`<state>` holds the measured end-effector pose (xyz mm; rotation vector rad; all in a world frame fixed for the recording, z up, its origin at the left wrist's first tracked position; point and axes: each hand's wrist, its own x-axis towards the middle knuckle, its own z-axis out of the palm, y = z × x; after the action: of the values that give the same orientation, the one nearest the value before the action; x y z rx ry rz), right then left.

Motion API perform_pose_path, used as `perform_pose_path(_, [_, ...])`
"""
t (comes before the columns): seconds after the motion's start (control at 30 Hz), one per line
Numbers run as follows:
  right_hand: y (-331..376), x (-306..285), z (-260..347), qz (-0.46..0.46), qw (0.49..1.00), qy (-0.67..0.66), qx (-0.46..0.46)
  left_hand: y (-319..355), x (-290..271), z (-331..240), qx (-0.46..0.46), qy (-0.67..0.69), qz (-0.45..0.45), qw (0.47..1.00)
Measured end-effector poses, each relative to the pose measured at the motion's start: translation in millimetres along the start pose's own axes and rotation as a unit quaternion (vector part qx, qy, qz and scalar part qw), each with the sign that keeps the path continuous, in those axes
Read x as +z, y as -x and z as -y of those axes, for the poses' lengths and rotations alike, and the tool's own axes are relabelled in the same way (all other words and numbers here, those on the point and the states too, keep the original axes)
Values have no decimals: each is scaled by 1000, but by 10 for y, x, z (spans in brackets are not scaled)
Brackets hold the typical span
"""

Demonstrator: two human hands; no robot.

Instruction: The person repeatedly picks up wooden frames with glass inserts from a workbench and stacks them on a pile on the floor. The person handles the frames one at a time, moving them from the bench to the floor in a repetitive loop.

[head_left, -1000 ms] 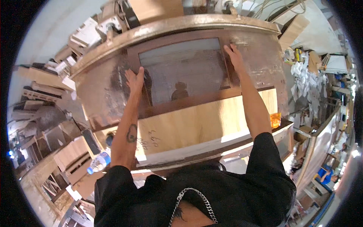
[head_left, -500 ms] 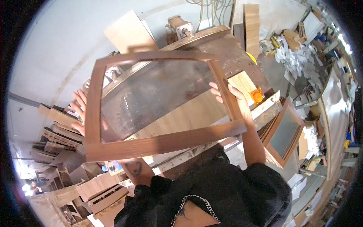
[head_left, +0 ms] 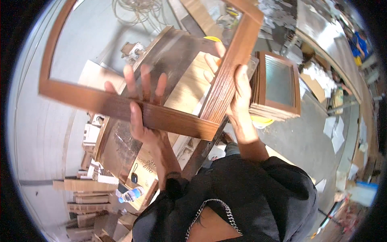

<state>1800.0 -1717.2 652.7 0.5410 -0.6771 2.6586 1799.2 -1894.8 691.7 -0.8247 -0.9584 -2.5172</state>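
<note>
Raised in front of me and tilted is a brown wooden frame. I can see through its middle, but cannot tell whether glass fills it. My left hand holds the lower rail, thumb on the near face and long fingers spread behind. On the right rail, my right hand has its thumb along the outer side and its fingers reaching behind. Beneath the frame are a dark worn bench top and a pale wooden board.
Right of the bench stands a stack of similar frames, the top one with a ribbed glass panel. A plastic bottle and a small black looped object lie at the bench's near left. A long table runs along the right.
The frame has turned and risen up and to the left, coming off its level pose. My left hand has shifted from the left side to the lower rail. My view has swung rightward.
</note>
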Motion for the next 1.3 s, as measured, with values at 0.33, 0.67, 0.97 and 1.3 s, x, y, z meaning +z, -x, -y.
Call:
perform_pose_path(0.33, [1738, 526, 1615, -44, 995, -29, -83, 725, -687, 488, -281, 501, 210, 791])
perform_pose_path(0.67, [4258, 346, 2695, -257, 923, 278, -70, 2043, 139, 921, -566, 450, 270, 636])
perform_pose_path(0.97, [6918, -176, 1720, -855, 399, 309, -118, 4413, 1373, 1387, -490, -175, 634, 572])
perform_pose_path(1.3, [9941, -1433, 490, -981, 109, 114, 109, 8397, -27, 1783, -507, -345, 676, 409])
